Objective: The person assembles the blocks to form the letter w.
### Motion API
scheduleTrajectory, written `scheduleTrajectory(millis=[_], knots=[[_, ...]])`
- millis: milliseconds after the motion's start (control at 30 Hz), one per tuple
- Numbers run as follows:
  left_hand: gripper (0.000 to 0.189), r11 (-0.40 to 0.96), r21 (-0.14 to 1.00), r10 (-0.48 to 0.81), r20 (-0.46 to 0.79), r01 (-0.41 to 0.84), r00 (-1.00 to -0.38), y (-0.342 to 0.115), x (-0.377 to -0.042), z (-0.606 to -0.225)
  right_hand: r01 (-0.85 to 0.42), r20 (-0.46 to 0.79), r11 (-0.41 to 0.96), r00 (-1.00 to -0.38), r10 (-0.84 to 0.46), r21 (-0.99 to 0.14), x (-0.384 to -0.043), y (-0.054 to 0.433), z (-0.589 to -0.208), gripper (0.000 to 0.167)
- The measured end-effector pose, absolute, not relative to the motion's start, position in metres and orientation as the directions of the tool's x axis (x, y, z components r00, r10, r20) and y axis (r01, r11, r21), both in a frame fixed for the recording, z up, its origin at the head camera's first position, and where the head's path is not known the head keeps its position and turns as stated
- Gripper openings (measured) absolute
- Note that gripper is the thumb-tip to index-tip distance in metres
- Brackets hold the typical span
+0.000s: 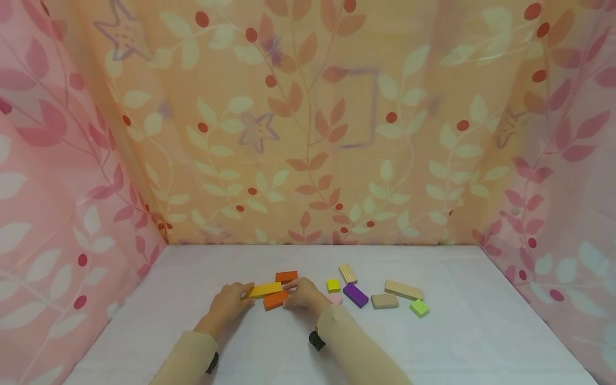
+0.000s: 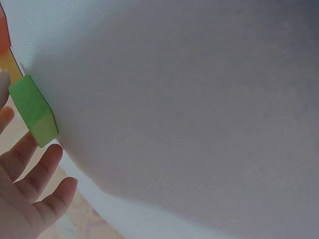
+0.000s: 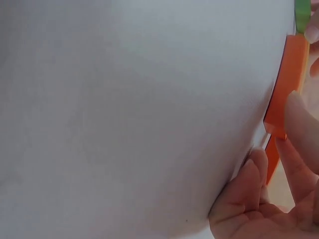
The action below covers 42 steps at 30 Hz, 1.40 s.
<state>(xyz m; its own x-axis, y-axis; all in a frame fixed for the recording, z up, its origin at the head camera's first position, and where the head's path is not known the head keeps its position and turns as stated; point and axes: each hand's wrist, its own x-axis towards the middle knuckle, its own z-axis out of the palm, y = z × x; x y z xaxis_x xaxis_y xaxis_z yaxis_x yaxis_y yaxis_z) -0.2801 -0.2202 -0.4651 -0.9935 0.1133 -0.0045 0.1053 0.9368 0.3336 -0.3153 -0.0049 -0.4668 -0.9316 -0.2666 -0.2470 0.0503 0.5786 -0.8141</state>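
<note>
In the head view, my left hand (image 1: 231, 301) is at the left end of a yellow block (image 1: 266, 290). Its thumb and forefinger are around a green block (image 2: 34, 107), seen best in the left wrist view; the other fingers spread apart. On the other side, my right hand (image 1: 306, 294) holds the right end of an orange block (image 1: 275, 300) in front of the yellow one. In the right wrist view the thumb lies over this orange block (image 3: 286, 84), with the forefinger by its end. Another orange block (image 1: 286, 277) lies behind the yellow one.
Right of the hands lie a yellow cube (image 1: 333, 285), a partly hidden pink block (image 1: 335, 298), a striped block (image 1: 348, 274), a purple block (image 1: 355, 295), two plain wooden blocks, one long (image 1: 403, 290) and one short (image 1: 384, 301), and a lime block (image 1: 419, 307). Patterned curtains surround the white table (image 1: 457, 342).
</note>
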Motion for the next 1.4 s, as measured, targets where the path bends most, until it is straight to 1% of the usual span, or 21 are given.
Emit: scheduleTrajectory(millis=[67,300,400,500,600,700,833,933,1167,1300,1400], knots=[[0.045,0.938,0.328,0.116,0.009,0.112,-0.993,-0.221,-0.280,-0.467,0.064,-0.258,0.599,-0.935,-0.244,-0.798,-0.315,-0.007,-0.468,0.027],[0.042,0.929,0.349,0.122,0.026,0.124,-0.992,-0.222,-0.280,-0.468,-0.031,-0.180,0.647,-0.949,-0.258,-0.762,-0.313,-0.009,-0.471,0.021],[0.039,0.931,0.348,0.106,0.038,0.113,-0.994,-0.223,-0.281,-0.466,-0.052,-0.156,0.632,-0.950,-0.269,-0.773,-0.311,-0.008,-0.472,0.022],[0.037,0.935,0.345,0.078,0.038,0.087,-0.996,-0.224,-0.282,-0.465,-0.063,-0.131,0.587,-0.951,-0.281,-0.807,-0.307,-0.006,-0.470,0.022],[0.036,0.937,0.343,0.064,0.027,0.069,-0.998,-0.226,-0.284,-0.464,-0.018,-0.143,0.539,-0.956,-0.255,-0.842,-0.302,-0.004,-0.467,0.022],[0.034,0.934,0.351,0.057,0.034,0.065,-0.998,-0.226,-0.284,-0.465,0.080,-0.190,0.502,-0.966,-0.173,-0.861,-0.297,-0.002,-0.465,0.025],[0.032,0.928,0.368,0.042,0.051,0.058,-0.998,-0.226,-0.283,-0.465,0.182,-0.231,0.493,-0.972,-0.041,-0.851,-0.293,-0.004,-0.465,0.031],[0.032,0.928,0.369,0.044,0.054,0.061,-0.998,-0.224,-0.282,-0.464,0.205,-0.241,0.523,-0.971,0.000,-0.827,-0.292,-0.006,-0.465,0.035],[0.030,0.920,0.388,0.035,0.052,0.052,-0.998,-0.220,-0.282,-0.465,0.160,-0.220,0.650,-0.976,-0.012,-0.743,-0.290,-0.003,-0.468,0.051],[0.030,0.915,0.402,0.031,0.045,0.046,-0.999,-0.218,-0.281,-0.463,0.121,-0.216,0.657,-0.974,-0.065,-0.744,-0.292,0.005,-0.465,0.040],[0.030,0.898,0.440,0.010,0.026,0.021,-1.000,-0.219,-0.280,-0.461,0.111,-0.246,0.645,-0.961,-0.123,-0.756,-0.296,0.011,-0.461,0.030]])
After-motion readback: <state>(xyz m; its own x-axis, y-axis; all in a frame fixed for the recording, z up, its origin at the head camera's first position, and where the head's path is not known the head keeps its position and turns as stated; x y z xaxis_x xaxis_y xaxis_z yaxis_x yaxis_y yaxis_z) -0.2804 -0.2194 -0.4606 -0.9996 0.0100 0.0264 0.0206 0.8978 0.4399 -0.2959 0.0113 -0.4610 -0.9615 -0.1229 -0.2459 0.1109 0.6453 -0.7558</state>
